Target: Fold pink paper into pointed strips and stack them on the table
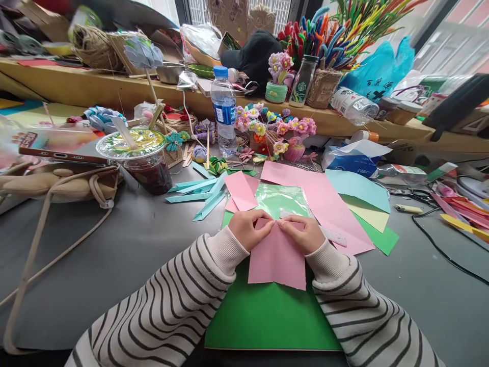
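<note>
My left hand (250,228) and my right hand (301,233) pinch the top edge of a pink paper sheet (277,262), fingertips almost meeting at its middle. The sheet lies over a large green sheet (267,316) on the grey table. Both wrists wear striped sleeves. Just beyond my fingers sit a clear bag of green paper (282,199), a small folded pink piece (241,189) and a larger pink sheet (328,204).
Blue, yellow and green sheets (362,196) fan out to the right. Teal paper strips (198,196) lie to the left, near an iced drink cup (143,160). A water bottle (224,109), paper flowers (267,130), scissors (405,192) and a black cable (443,250) surround the space.
</note>
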`<state>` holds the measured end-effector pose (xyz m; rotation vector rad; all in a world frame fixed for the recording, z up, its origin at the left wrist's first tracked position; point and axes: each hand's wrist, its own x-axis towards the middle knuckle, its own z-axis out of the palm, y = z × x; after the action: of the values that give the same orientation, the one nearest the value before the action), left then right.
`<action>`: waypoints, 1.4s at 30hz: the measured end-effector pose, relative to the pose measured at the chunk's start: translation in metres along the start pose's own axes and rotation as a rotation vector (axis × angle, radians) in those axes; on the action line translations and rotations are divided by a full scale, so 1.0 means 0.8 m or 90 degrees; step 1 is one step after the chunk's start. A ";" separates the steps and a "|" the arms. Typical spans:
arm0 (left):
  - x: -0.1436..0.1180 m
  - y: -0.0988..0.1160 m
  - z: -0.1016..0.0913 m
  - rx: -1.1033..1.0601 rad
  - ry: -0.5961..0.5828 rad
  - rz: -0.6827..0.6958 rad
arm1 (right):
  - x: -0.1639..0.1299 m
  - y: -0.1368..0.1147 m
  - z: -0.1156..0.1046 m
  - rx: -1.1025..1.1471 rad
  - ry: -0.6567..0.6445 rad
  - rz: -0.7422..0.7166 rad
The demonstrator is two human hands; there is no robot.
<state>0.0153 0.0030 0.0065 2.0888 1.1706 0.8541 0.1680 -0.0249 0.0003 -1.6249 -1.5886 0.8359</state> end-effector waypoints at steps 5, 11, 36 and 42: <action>-0.002 0.007 0.002 0.091 -0.003 0.021 | 0.004 -0.001 0.002 0.008 0.003 0.013; -0.005 0.007 0.007 0.210 0.008 0.065 | 0.007 0.000 0.000 0.030 -0.029 0.030; 0.006 0.004 -0.003 -0.049 -0.008 -0.007 | 0.012 0.004 -0.004 0.209 -0.080 0.071; 0.009 -0.001 -0.004 -0.055 -0.032 -0.070 | 0.008 0.005 0.000 0.182 -0.052 0.034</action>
<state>0.0156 0.0103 0.0096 1.9471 1.1887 0.7820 0.1703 -0.0184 -0.0029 -1.4495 -1.4104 1.1150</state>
